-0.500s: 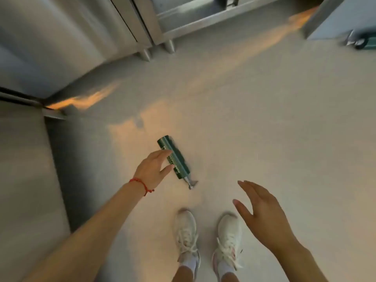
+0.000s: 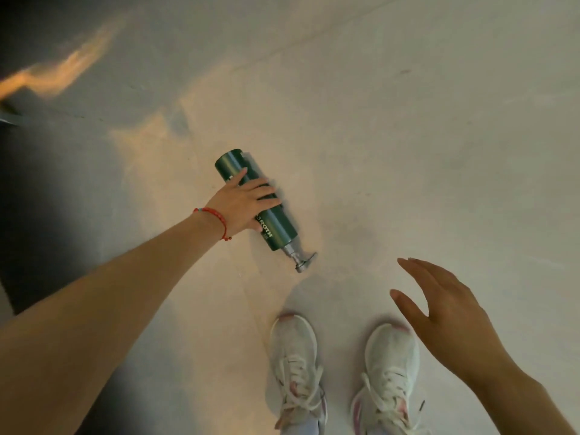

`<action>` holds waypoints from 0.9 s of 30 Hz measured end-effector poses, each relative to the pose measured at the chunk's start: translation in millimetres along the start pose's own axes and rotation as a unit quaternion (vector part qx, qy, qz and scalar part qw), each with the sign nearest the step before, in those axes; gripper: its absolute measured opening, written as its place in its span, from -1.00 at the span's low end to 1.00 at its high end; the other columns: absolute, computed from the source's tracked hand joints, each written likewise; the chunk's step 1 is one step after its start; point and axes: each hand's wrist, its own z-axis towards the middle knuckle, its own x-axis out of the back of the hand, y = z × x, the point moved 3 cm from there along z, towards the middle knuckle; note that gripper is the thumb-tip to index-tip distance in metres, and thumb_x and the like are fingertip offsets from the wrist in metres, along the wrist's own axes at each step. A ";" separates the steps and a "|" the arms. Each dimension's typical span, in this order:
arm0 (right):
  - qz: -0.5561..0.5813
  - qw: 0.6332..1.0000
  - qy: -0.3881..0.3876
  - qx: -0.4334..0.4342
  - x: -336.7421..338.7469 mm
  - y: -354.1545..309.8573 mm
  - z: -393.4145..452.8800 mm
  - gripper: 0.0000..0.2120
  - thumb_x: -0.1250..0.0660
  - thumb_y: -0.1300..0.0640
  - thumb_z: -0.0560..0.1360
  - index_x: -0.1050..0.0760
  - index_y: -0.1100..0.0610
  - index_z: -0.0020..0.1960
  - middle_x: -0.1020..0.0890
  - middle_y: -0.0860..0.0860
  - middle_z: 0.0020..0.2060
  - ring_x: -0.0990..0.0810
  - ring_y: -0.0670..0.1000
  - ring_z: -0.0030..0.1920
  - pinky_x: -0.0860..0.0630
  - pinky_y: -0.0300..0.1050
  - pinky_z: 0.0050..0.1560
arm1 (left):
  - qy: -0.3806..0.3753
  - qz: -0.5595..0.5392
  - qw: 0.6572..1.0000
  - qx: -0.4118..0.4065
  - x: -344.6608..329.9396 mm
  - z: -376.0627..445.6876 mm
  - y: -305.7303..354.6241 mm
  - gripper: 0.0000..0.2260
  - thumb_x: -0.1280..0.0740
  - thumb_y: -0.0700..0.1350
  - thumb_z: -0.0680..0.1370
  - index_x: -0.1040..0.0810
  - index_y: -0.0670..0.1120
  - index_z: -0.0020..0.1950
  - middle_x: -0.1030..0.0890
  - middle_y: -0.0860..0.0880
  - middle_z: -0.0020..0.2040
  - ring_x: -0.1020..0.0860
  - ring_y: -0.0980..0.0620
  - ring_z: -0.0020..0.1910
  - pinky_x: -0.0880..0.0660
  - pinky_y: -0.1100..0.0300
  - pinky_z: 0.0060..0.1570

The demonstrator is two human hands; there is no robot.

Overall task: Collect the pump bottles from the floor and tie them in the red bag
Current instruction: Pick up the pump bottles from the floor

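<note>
Green pump bottle (image 2: 258, 206) lies on its side on the floor (image 2: 408, 120) at frame centre, pump head toward the shoes (image 2: 295, 368). Left hand (image 2: 241, 204) wraps curled fingers over its body, evidently to lift it. Right hand (image 2: 445, 312), lower right, hangs free with fingers straight and apart, probably for balance.

Pale floor (image 2: 408, 120), orange light patches

Dark green pump bottle (image 2: 276, 226), silver pump (image 2: 302, 259), red bracelet (image 2: 216, 219), white sneakers (image 2: 296, 365).
</note>
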 end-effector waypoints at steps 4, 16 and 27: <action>0.005 1.000 0.029 0.009 -3.3 -6.9 12.1 -0.55 -0.24 -0.02 0.50 -0.35 0.08 0.35 -0.48 0.10 0.31 -0.41 0.12 0.33 -0.32 0.05 0.29 | 0.048 -0.081 0.994 0.059 -9.9 -6.9 -7.9 -0.44 -0.33 0.15 0.42 -0.31 -0.02 0.35 -0.42 -0.07 0.34 -0.31 -0.09 0.33 -0.05 -0.06 0.39; -0.073 0.987 0.136 0.047 2.5 -19.1 35.1 -0.55 -0.27 0.08 0.51 -0.34 0.21 0.34 -0.44 0.26 0.32 -0.38 0.27 0.34 -0.29 0.19 0.31 | 0.148 -0.271 0.914 0.261 -41.9 -30.1 40.7 -0.47 -0.39 0.06 0.40 -0.36 -0.12 0.29 -0.52 -0.18 0.16 -0.48 -0.21 0.07 -0.47 -0.05 -0.14; -0.074 0.984 0.154 0.056 15.5 -11.3 10.9 -0.55 -0.27 0.07 0.51 -0.34 0.20 0.35 -0.43 0.25 0.33 -0.36 0.25 0.36 -0.29 0.18 0.33 | 0.145 -0.428 0.840 0.300 -19.2 -32.8 60.3 -0.61 -0.50 -0.01 0.25 -0.51 -0.09 -0.01 -0.59 -0.03 -0.18 -0.48 0.01 -0.28 -0.36 0.22 -0.25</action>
